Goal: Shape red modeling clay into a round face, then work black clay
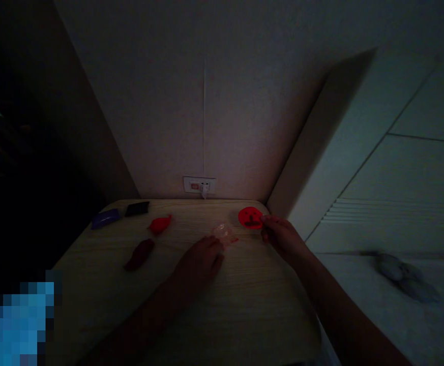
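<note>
My right hand (283, 236) pinches the right edge of a flat, round red disc (244, 218) with dark eye, nose and mouth shapes like a face. The disc is held up over the far right of the wooden table (252, 284). My left hand (202, 256) lies palm down on the tabletop, fingers slightly bent and thumb apart. Its fingertips touch the left edge of a crumpled clear plastic piece (224, 231) with reddish marks. What lies beneath those fingertips is hidden.
Left on the table are a bright red pouch-like piece (159, 224), a dark red piece (140, 254), a black flat item (137, 209) and a purple packet (106, 218). A wall socket (199, 185) with a plug sits behind. A pale cabinet (344, 152) stands at right.
</note>
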Available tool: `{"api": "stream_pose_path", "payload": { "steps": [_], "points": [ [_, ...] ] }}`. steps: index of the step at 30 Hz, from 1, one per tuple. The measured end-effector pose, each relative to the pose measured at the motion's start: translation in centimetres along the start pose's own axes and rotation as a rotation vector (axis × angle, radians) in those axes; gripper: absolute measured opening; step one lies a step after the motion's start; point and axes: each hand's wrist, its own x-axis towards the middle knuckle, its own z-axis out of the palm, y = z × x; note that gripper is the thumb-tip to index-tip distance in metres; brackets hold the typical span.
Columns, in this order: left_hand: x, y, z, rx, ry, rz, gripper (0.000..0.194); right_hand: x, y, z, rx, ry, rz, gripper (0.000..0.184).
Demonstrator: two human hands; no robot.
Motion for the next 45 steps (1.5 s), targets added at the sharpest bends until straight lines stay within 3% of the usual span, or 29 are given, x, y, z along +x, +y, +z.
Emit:
{"api": "stream_pose_path", "payload": {
  "steps": [6, 10, 19, 24, 30, 36, 38, 40, 45],
  "points": [
    [3.6, 0.6, 1.2, 0.080, -0.077, 0.170, 0.023, 1.9, 1.0, -1.5, -0.015, 0.010, 0.084, 0.028],
    [4.3, -0.3, 1.2, 0.099, -0.060, 0.208, 0.028, 3.1, 1.4, -1.5, -0.040, -0.001, 0.161, 0.017],
    [-0.3, -2.6, -2.5, -0.007, 0.094, -0.003, 0.031, 2.9, 1.5, 0.1, -0.149, -0.057, 0.255, 0.015],
    [-1.4, -4.2, -3.2, -0.021, 0.160, -0.032, 0.031, 2.9, 2.1, 0.6, -0.214, -0.045, 0.253, 0.016],
    [-2.2, -4.3, -3.2, -0.086, 0.247, -0.038, 0.026, 2.9, 2.1, -0.1, -0.381, 0.053, 0.154, 0.017],
    [-4.4, -3.1, -3.8, -0.092, 0.249, -0.010, 0.021, 0.8, 1.1, -0.7, -0.515, 0.146, -0.010, 0.017],
    [-5.8, -3.0, -3.8, -0.085, 0.275, -0.023, 0.020, -0.2, 1.4, 0.1, -0.531, 0.130, -0.071, 0.022],
    [-7.4, -3.0, -4.0, -0.059, 0.275, -0.075, 0.020, -1.3, 2.2, 1.7, -0.602, 0.034, -0.181, 0.027],
    [-10.2, -4.4, -5.2, 0.129, 0.428, -0.264, 0.016, -2.9, 4.4, 7.4, -0.543, -0.162, -0.139, 0.028]
  ]
}}
